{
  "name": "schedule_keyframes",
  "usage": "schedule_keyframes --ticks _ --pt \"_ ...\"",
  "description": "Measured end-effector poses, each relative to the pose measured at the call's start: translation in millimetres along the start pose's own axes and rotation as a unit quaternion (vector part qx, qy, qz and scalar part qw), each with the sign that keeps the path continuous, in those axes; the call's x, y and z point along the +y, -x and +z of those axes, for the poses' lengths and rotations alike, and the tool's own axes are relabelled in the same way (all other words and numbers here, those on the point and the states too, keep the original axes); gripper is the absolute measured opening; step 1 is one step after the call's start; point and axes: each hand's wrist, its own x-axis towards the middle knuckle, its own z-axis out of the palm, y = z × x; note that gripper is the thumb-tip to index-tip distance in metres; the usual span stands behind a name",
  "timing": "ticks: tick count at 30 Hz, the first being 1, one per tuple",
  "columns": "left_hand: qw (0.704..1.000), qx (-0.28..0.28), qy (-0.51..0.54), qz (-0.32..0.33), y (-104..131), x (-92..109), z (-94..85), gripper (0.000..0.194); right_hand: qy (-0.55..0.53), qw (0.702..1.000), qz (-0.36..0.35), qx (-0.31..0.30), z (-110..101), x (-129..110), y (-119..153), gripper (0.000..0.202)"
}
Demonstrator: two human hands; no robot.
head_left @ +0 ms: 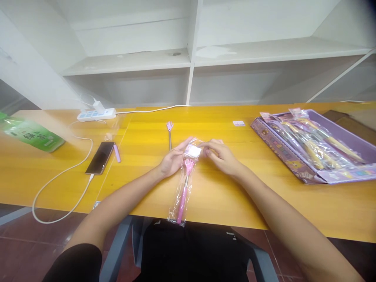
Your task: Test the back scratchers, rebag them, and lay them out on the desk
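A pink back scratcher (pixel 183 196) lies in a clear plastic wrapper (pixel 173 213), its claw end up and its handle toward the table's front edge. My left hand (pixel 173 160) is closed on the wrapper's top, beside a white label (pixel 193 151). At the other side of that label is my right hand (pixel 220 156), fingers curled with the tips at the wrapper's upper edge. Beyond my left hand, an unwrapped back scratcher (pixel 169 135) with a lilac claw and a metal rod rests on the table; its lower end is hidden.
To the right stands a purple display box (pixel 290 156) with several wrapped back scratchers. A small card (pixel 239 123) lies behind my right hand. At left are a phone (pixel 100 157) on a white cable, a lilac stick (pixel 117 153), a power strip (pixel 96 114) and a green bottle (pixel 35 134).
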Motion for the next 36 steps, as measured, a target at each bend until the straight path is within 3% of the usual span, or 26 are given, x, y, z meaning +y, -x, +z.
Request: schedule_keyframes --ticks 3,8,12,18,20,24,36 --pt "1.000 0.001 0.002 -0.002 0 1 -0.3 0.061 -0.032 0.999 0.018 0.006 5 1 -1 0.031" --pt "1.000 -0.008 0.005 -0.001 1 2 1.7 0.061 -0.144 0.977 0.096 0.123 19 8 -3 0.038" --pt "1.000 -0.020 -0.001 -0.011 0 -2 1.9 0.059 -0.220 0.961 0.146 0.087 28 6 -5 0.036" --pt "0.990 0.068 -0.121 0.011 -2 -14 -8.0 0.089 -0.227 0.953 0.166 0.112 29 1 -6 0.039" --pt "0.980 0.088 -0.176 -0.009 -2 -15 -11.7 0.086 -0.229 0.953 0.165 0.106 31 2 -6 0.039" --pt "0.963 0.108 -0.245 -0.023 -1 -12 -12.8 0.058 -0.211 0.960 0.153 0.102 34 1 -6 0.038" --pt "0.971 0.150 -0.185 0.033 -3 -15 -11.5 0.044 -0.122 0.988 0.012 0.093 30 -9 -6 0.027"
